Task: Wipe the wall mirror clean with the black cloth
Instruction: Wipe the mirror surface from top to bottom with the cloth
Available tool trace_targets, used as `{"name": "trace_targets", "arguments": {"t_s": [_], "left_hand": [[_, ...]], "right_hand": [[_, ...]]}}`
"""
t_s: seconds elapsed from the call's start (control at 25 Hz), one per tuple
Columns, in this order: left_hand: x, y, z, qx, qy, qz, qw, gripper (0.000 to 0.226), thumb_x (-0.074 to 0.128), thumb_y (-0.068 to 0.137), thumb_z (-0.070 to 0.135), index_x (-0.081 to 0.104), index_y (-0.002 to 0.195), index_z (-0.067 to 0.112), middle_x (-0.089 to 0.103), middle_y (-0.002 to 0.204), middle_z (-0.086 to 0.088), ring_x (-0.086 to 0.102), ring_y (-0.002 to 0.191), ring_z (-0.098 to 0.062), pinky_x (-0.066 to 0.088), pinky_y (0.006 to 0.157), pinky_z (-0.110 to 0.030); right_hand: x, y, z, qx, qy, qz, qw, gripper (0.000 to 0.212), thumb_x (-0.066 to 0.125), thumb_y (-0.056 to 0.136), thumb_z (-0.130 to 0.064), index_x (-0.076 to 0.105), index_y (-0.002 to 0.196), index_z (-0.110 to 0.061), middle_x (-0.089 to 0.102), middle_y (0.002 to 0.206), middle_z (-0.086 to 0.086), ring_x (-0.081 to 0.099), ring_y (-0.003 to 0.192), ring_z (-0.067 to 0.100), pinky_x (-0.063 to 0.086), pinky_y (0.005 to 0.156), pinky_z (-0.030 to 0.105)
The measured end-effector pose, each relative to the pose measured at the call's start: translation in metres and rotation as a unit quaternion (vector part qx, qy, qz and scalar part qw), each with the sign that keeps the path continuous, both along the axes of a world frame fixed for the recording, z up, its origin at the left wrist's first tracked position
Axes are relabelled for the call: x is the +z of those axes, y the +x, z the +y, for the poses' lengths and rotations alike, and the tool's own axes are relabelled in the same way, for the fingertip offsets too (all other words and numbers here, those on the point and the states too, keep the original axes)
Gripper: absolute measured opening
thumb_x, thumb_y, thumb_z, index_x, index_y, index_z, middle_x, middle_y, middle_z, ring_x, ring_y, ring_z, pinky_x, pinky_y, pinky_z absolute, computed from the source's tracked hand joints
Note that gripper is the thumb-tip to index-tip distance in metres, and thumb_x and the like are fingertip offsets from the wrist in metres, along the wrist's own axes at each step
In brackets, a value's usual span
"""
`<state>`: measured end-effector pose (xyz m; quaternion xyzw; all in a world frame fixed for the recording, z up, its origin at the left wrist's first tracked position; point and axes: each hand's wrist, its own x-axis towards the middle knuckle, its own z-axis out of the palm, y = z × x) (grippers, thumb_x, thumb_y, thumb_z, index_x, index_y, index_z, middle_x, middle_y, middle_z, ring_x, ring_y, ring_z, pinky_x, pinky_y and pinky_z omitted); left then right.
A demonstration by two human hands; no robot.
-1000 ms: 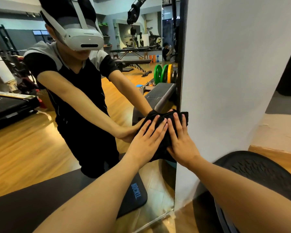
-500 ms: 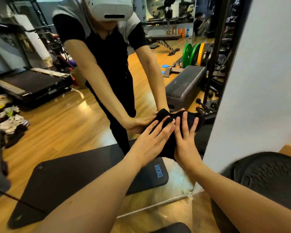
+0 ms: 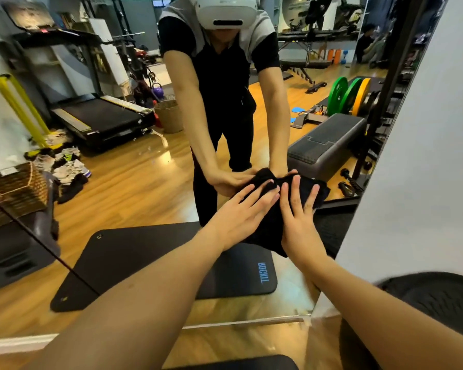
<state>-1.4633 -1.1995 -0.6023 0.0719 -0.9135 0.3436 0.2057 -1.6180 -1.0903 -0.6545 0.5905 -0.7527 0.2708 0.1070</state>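
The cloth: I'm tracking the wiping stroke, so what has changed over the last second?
Both hands, left and right, slid the cloth leftward across the mirror, away from its right edge. Both palms stayed flat on the cloth; nothing was let go.

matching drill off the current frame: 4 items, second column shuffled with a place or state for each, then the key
Items:
1. black cloth
2. left hand
3. right hand
4. wall mirror

Place or state:
A. flat on the right part of the cloth, fingers spread
B. reflects the gym floor and treadmill
C. pressed against the glass under both hands
D. flat on the left part of the cloth, fingers straight

Pairs: 1-C, 2-D, 3-A, 4-B
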Motion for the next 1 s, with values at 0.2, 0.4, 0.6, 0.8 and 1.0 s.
{"name": "trace_targets", "arguments": {"t_s": [0.2,0.4,0.6,0.8,1.0], "left_hand": [[0.016,0.051,-0.028,-0.008,0.002,0.009,1.0,0.054,0.01,0.107,0.005,0.024,0.158,-0.001,0.028,0.165,-0.02,0.026,0.153,-0.036,0.03,0.123,-0.049],[0.043,0.119,-0.064,-0.035,-0.024,0.006,0.999,0.05,0.024,0.109,0.009,0.028,0.157,-0.002,0.033,0.163,-0.019,0.029,0.152,-0.036,0.032,0.122,-0.048],[0.066,0.196,-0.091,-0.002,-0.035,-0.005,0.999,0.054,0.027,0.107,0.007,0.015,0.16,-0.003,0.014,0.166,-0.02,0.019,0.155,-0.038,0.028,0.123,-0.05],[0.087,0.28,-0.117,0.059,-0.037,0.0,0.998,0.057,0.02,0.104,0.004,0.009,0.16,-0.003,0.008,0.166,-0.02,0.016,0.155,-0.038,0.022,0.125,-0.05],[0.094,0.358,-0.132,0.131,-0.025,0.013,0.991,0.064,0.032,0.1,0.004,0.009,0.16,-0.003,0.006,0.166,-0.022,0.015,0.155,-0.041,0.016,0.126,-0.05]], "right_hand": [[0.017,0.044,-0.028,0.009,-0.075,0.034,0.997,0.119,0.075,0.078,0.012,-0.001,0.165,-0.016,-0.023,0.171,0.005,-0.02,0.149,0.058,0.005,0.108,0.072],[0.035,0.111,-0.061,0.01,-0.109,0.039,0.993,0.111,0.074,0.079,0.012,0.007,0.165,-0.011,-0.008,0.173,0.01,-0.017,0.15,0.058,0.01,0.108,0.078],[0.063,0.179,-0.092,0.03,-0.119,0.052,0.991,0.098,0.072,0.086,0.004,0.014,0.164,-0.007,0.002,0.173,0.014,-0.011,0.15,0.06,0.018,0.108,0.086],[0.092,0.257,-0.127,0.074,-0.142,0.089,0.983,0.079,0.054,0.092,-0.006,0.019,0.164,-0.007,0.008,0.172,0.014,-0.012,0.15,0.058,0.005,0.112,0.082],[0.105,0.331,-0.162,0.088,-0.142,0.117,0.979,0.091,0.069,0.091,-0.01,0.015,0.165,-0.01,0.003,0.174,0.009,-0.013,0.152,0.055,-0.002,0.113,0.075]]}}
